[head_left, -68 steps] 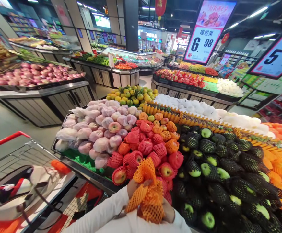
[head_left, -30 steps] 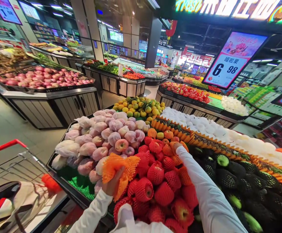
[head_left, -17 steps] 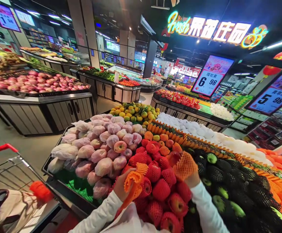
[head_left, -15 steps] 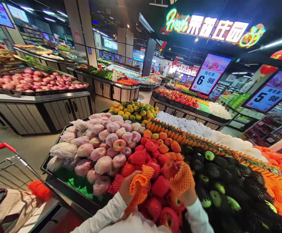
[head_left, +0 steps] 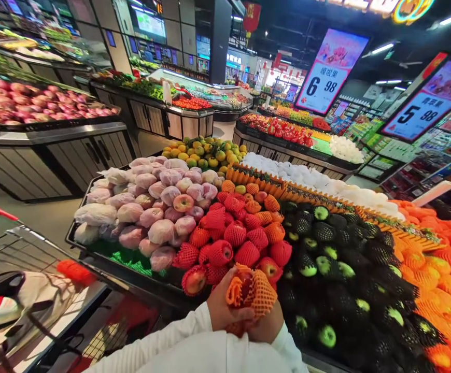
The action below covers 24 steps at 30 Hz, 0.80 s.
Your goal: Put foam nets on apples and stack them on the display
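My hands low before me, close together, forearms angled inward, white sleeves (head_left: 171, 336) reaching wrists. Left hand (head_left: 222, 306) curled, gripping rolled orange foam net (head_left: 233, 293), thumb stretched across toward right hand (head_left: 269, 326). Right hand cups red fruit (head_left: 245, 285) in orange mesh sleeve (head_left: 264, 293), fingers mostly hidden. Fruit sits between both hands, top bare, at near edge of red-netted apples (head_left: 235, 234); black-netted produce (head_left: 304, 226) lies to right.

Foam netting (head_left: 263, 294): orange, open lattice
Fruit inside (head_left: 245, 286): deep red, as I see it
Sleeves (head_left: 163, 336): plain white
Heaped apples (head_left: 235, 234): pinkish-red mesh
Black-netted fruit (head_left: 327, 336): I make out bright green
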### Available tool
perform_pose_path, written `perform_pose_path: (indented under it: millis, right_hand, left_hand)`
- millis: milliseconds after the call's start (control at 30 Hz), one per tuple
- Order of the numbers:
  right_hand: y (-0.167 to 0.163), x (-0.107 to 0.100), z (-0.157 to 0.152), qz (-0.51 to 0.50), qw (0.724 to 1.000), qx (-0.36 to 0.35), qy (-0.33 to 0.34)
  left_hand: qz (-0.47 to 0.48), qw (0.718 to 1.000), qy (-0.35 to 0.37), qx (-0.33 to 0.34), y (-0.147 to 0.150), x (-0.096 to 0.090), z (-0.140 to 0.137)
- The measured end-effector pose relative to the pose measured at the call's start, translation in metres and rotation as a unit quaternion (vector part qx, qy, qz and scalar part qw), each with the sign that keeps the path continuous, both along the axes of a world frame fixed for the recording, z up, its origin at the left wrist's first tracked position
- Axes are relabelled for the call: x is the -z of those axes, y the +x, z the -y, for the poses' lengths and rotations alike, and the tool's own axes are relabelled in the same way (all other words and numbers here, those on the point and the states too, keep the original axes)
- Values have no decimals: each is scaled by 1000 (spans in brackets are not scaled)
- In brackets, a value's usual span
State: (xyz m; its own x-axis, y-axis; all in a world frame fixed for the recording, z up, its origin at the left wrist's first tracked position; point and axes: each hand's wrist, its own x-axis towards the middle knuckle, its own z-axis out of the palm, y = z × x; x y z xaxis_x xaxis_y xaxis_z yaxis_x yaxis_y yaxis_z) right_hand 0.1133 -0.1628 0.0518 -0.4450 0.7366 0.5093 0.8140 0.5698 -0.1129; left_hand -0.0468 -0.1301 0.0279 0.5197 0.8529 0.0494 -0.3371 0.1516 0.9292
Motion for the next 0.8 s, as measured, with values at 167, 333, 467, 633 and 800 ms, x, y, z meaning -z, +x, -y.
perform_pose_path:
  millis: [167, 333, 467, 633, 800]
  right_hand:
    - [13, -6, 7, 33, 998, -11, -53]
    - [37, -9, 17, 16, 992, -4, -124]
    - [44, -19, 21, 26, 989, -26, -146]
    - [47, -25, 20, 51, 974, -28, -219]
    - [51, -26, 22, -29, 970, -33, -240]
  left_hand:
    - [40, 999, -1, -16, 15, -6, 8]
    - [58, 995, -60, -49, 32, 4, 23]
    - [117, 982, -145, 31, 51, 1, 41]
    - [149, 950, -272, -40, 68, 9, 61]
    - [198, 906, -374, -13, 68, 34, 75]
